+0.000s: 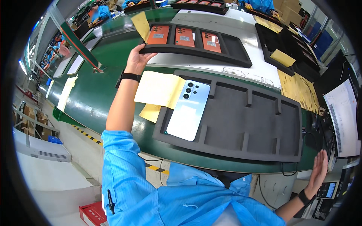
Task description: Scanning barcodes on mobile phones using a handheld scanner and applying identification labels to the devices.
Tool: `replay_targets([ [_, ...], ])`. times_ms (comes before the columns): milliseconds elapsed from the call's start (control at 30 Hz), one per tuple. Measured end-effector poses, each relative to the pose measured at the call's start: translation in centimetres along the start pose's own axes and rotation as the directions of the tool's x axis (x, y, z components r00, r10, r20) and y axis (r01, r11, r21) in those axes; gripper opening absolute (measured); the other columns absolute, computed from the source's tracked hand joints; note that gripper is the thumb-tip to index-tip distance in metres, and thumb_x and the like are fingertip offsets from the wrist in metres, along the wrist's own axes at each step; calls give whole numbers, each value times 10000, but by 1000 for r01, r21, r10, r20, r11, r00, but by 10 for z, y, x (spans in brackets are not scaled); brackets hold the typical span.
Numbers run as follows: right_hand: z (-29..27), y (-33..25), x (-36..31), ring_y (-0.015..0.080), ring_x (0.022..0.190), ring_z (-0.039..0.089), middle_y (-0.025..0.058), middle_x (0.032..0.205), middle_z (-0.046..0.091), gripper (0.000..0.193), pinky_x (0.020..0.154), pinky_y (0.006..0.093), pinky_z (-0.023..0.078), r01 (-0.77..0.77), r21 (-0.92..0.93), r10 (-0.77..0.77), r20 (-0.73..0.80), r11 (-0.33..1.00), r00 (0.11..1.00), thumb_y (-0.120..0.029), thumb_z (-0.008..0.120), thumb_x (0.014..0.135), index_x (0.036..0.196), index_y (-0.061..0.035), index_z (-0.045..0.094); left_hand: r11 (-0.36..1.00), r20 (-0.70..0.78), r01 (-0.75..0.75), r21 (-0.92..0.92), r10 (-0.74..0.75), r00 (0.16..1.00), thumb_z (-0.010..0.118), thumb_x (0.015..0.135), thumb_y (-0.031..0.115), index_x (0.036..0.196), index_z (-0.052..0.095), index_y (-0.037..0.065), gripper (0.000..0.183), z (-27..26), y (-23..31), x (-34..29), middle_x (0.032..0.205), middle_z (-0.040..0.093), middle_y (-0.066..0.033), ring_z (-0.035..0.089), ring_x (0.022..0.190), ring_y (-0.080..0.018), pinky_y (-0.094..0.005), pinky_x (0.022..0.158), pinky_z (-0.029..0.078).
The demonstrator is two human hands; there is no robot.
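Observation:
My left hand [138, 59] reaches forward and grips the near left corner of a black foam tray [169, 49]. In that tray lie three orange phones, the leftmost orange phone [157, 34] nearest my hand, and a yellow paper sheet [141, 25] sticks up at its left end. Closer to me is a second black foam tray [226, 116] with dividers. A pale blue phone [188, 113], camera side up, rests in its left slot, beside yellow paper [160, 89]. My right hand [319, 171] is held off the tray's right side, fingers stretched out, nothing in it.
A monitor [343, 113] stands at the right edge, with cables beside it. More black trays [273, 49] stand at the back right. The green bench [98, 90] runs off to the left, where a striped post [77, 41] rises. Co-workers in blue [101, 13] work farther back.

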State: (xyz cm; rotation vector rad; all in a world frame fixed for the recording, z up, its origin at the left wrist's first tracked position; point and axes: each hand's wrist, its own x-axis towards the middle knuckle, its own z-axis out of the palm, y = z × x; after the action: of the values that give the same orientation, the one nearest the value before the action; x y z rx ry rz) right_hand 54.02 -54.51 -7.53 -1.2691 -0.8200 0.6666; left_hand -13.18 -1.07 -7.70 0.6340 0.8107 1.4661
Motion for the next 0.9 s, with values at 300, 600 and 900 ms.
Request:
replay_targets([
  [300, 81, 24, -63, 242, 1339, 501, 158, 1460, 522, 455, 1141, 370, 370, -49, -376, -38, -220, 925, 975, -254, 455, 1086, 1439, 32, 483, 814, 10, -293, 502, 333, 943, 550, 993, 129, 1480, 469, -1, 510, -30, 6, -84, 1538, 461, -143, 391, 1441, -238, -418, 1181, 288],
  [600, 155, 26, 7, 200, 1380, 460, 151, 1519, 480, 535, 1156, 317, 322, -1, -298, -1, -5, 955, 1000, -154, 580, 1008, 1481, 60, 449, 983, -16, -144, 111, 147, 989, 465, 1046, 174, 1406, 480, -87, 445, -10, -89, -320, 1352, 582, -158, 568, 1228, -230, -364, 1120, 396],
  [900, 151, -60, 61, 218, 1360, 495, 124, 1476, 537, 522, 1144, 314, 358, 166, -144, -161, 45, 976, 986, -133, 609, 914, 1411, 21, 563, 910, 239, -317, 269, 256, 937, 560, 933, 48, 1387, 528, -113, 482, 46, -34, -281, 1349, 613, -186, 579, 1235, -221, -326, 1093, 408],
])
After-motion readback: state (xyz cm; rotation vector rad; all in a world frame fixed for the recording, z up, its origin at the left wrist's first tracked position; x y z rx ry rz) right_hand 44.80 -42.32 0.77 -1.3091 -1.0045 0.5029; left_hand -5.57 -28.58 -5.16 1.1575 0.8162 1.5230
